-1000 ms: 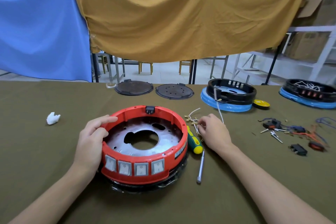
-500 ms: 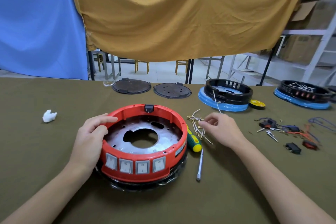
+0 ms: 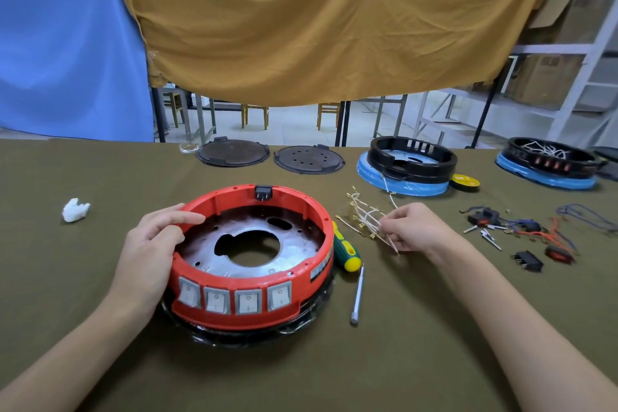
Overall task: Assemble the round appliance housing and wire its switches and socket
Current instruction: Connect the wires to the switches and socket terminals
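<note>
Resting on the olive cloth table (image 3: 67, 294), the round red plastic housing (image 3: 321, 221) sits centre, ringing a dull metal plate (image 3: 297, 244) with a keyhole-shaped opening. Four pale rocker switches (image 3: 234, 299) line its near wall; a black socket (image 3: 263, 192) notches the far rim. The left hand (image 3: 148, 251) cups the rim. The right hand (image 3: 413, 227) pinches thin white wires (image 3: 364, 214) with brass terminals, beside a green-and-yellow screwdriver (image 3: 346, 249).

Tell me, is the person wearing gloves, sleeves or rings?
No. The left hand and right hand are bare: no gloves, rings or watch show. Both forearms are uncovered to the picture's bottom edge, so no sleeve is in view.
</note>
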A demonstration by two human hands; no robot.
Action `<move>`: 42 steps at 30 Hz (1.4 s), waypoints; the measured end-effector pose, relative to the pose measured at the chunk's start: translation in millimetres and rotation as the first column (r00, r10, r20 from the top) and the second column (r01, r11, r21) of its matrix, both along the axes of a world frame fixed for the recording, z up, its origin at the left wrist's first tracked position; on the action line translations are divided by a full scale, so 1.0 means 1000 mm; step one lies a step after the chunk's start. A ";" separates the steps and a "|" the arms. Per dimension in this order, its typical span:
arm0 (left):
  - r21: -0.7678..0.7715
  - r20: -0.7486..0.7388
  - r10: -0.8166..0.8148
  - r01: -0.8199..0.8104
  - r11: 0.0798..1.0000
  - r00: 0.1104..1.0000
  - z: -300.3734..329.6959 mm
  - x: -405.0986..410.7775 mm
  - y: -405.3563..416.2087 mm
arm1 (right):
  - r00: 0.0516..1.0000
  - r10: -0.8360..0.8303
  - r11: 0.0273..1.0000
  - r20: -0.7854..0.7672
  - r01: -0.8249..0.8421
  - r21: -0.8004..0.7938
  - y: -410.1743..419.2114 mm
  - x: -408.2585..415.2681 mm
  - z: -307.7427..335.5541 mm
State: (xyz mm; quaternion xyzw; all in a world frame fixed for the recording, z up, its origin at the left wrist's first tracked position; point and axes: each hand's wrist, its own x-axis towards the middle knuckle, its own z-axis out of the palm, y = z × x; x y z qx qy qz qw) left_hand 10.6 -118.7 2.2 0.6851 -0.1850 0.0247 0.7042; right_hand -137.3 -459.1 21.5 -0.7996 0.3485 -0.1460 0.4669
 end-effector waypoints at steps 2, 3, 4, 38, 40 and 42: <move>0.009 -0.001 0.003 -0.003 1.000 1.000 0.000 0.000 0.000 | 0.999 0.038 0.993 0.013 -0.039 0.112 0.003 0.001 0.000; 0.011 -0.001 0.006 -0.006 1.000 1.000 0.001 0.000 0.000 | 0.999 0.043 0.993 0.003 -0.044 0.109 0.005 0.001 0.001; 0.012 0.000 0.008 -0.008 1.000 1.000 0.001 -0.001 0.000 | 0.999 0.037 0.995 -0.003 -0.036 0.094 0.006 0.001 0.002; 0.049 -0.018 -0.023 0.024 0.998 1.000 0.001 0.003 0.003 | 0.989 0.003 0.701 0.151 0.106 -0.706 -0.009 0.010 -0.018; 0.050 -0.017 -0.021 0.022 0.998 1.000 0.000 0.003 0.003 | 0.956 0.065 0.679 0.286 0.167 -0.715 -0.006 0.008 -0.015; 0.050 -0.007 -0.040 0.040 0.998 0.999 0.000 0.002 0.004 | 0.922 0.154 0.658 0.355 0.173 -0.733 0.002 0.008 -0.012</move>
